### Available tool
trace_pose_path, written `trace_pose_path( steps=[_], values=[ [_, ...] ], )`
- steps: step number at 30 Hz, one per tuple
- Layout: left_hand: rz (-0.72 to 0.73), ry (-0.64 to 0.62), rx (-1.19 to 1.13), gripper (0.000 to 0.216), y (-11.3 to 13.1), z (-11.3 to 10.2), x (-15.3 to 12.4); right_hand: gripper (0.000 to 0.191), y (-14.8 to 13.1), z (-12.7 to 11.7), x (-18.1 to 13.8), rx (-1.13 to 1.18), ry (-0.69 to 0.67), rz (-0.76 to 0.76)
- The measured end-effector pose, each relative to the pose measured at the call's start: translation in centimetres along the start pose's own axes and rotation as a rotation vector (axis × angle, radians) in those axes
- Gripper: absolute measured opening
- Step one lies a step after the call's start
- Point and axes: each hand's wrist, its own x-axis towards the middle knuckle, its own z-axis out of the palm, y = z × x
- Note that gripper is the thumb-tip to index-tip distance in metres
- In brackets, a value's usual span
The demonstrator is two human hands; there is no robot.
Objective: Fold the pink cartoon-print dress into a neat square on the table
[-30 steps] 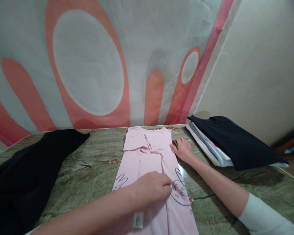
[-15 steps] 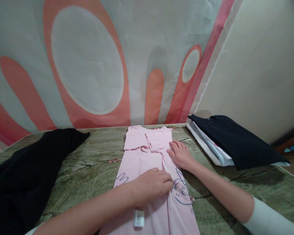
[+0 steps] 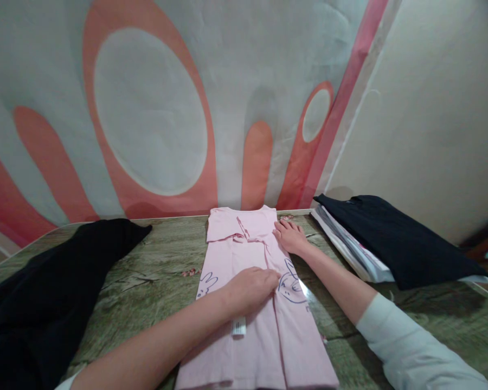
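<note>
A pink shirt [image 3: 244, 254] with a blue bunny drawing lies lengthwise on the green table [image 3: 158, 265], its sides and sleeves folded in. My left hand [image 3: 252, 290] rests on its middle, fingers curled and pressed onto the cloth just above a white label [image 3: 238, 326]. Farther up, my right hand [image 3: 289, 236] lies flat with fingers stretched out on the shirt's right edge near the folded sleeve.
A dark garment [image 3: 44, 281] is heaped on the table's left side. A stack of folded clothes [image 3: 374, 244], dark piece on top, sits at the right near the wall. A painted backdrop [image 3: 154, 108] rises behind the table's far edge.
My right hand has slid from beside the shirt's right edge onto the cloth and up toward the sleeve. My left hand stays on the shirt's middle. The view has tilted down a little.
</note>
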Motion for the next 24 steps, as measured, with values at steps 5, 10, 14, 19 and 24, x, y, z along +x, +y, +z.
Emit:
trace_pose_path(
  steps=[5, 10, 14, 19, 24],
  values=[
    [-0.056, 0.032, -0.004, 0.010, -1.8, -0.1, 0.4, 0.042, -1.4, 0.2, 2.3, -0.006, 0.087, 0.007],
    [0.009, 0.118, -0.076, 0.012, -2.1, -0.4, -0.2, 0.037, -1.3, -0.3, 1.5, 0.088, 0.226, -0.007],
    [-0.006, 0.180, -0.067, 0.020, -2.3, -0.8, -0.6, 0.038, -0.6, -0.5, -1.0, 0.168, 0.146, -0.001],
    [-0.026, 0.156, 0.007, 0.016, -2.4, -0.7, -0.6, 0.042, -0.3, -0.3, -4.5, 0.134, 0.122, -0.101],
    [-0.033, 0.150, 0.048, 0.015, -2.0, -0.8, -0.6, 0.041, -0.8, -0.8, -5.1, 0.106, 0.092, -0.078]
  ],
)
